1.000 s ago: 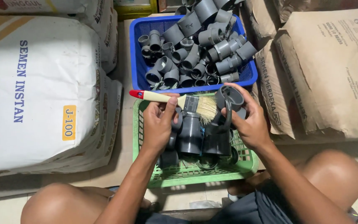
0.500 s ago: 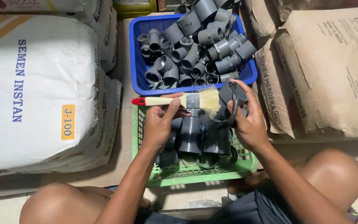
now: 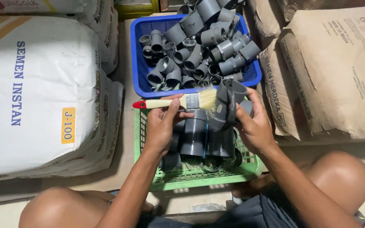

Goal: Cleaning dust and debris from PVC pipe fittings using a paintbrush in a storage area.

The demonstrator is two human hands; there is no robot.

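Grey plastic pipe fitting (image 3: 228,103) gripped in my right hand (image 3: 254,126); left hand (image 3: 163,124) pinching wooden red-tipped paintbrush (image 3: 178,101). Loose grip, fitting could drop into green plastic basket (image 3: 199,175).

Paintbrush (image 3: 178,102): red tip, cream handle, pale bristles; pipe fittings (image 3: 199,46) grey; basket (image 3: 140,63) blue; crate (image 3: 199,175) green; sack (image 3: 34,93) white; sacks (image 3: 339,71) brown

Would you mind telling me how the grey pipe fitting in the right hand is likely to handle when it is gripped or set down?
The grey pipe fitting looks like rigid plastic, so it probably won't flex in the right hand. Its hollow openings suggest it is light for its size. Its round body may roll if laid on its side, and its smooth surface could be slightly slippery.
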